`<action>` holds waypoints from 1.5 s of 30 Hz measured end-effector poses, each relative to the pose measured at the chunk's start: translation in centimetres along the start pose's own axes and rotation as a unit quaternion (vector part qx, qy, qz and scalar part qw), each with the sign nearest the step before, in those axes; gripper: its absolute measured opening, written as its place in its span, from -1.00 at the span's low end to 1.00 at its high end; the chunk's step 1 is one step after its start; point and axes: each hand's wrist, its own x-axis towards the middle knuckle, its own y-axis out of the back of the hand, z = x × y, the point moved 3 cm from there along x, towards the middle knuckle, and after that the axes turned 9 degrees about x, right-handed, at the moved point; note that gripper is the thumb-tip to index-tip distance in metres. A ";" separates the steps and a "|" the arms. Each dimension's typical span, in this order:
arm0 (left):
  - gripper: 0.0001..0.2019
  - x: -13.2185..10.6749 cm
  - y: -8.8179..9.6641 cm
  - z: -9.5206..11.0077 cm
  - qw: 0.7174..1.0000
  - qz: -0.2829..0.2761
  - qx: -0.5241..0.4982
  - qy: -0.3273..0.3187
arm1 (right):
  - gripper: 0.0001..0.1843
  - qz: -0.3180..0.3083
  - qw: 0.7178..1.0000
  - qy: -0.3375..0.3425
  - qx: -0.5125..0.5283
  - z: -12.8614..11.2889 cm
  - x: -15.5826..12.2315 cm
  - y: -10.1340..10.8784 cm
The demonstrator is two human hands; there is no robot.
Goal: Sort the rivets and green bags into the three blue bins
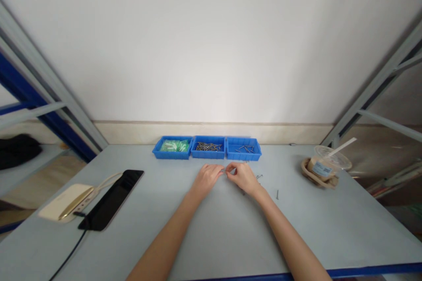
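My left hand (pixel 206 178) and my right hand (pixel 243 177) meet at the fingertips over the grey table (pixel 211 232), just in front of three blue trays. Both hands are closed in a pinch on a small metal piece, too small to name. The left tray (pixel 172 147) holds green and white plastic pieces, the middle tray (pixel 208 146) a heap of metal screws, the right tray (pixel 244 148) a few screws. Loose screws (pixel 277 194) lie on the table by my right wrist.
A black tablet (pixel 112 199) and a cream power bank (pixel 66 202) with a cable lie at the left. A drink cup (pixel 325 167) with a straw lies in a holder at the right. Metal shelf posts flank both sides; a white wall stands behind.
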 end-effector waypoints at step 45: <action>-0.47 0.2 0.2 -0.3 0.994 -0.071 0.018 0.077 | -0.78 0.044 0.968 -0.035 -0.244 4.5 -0.6 3.4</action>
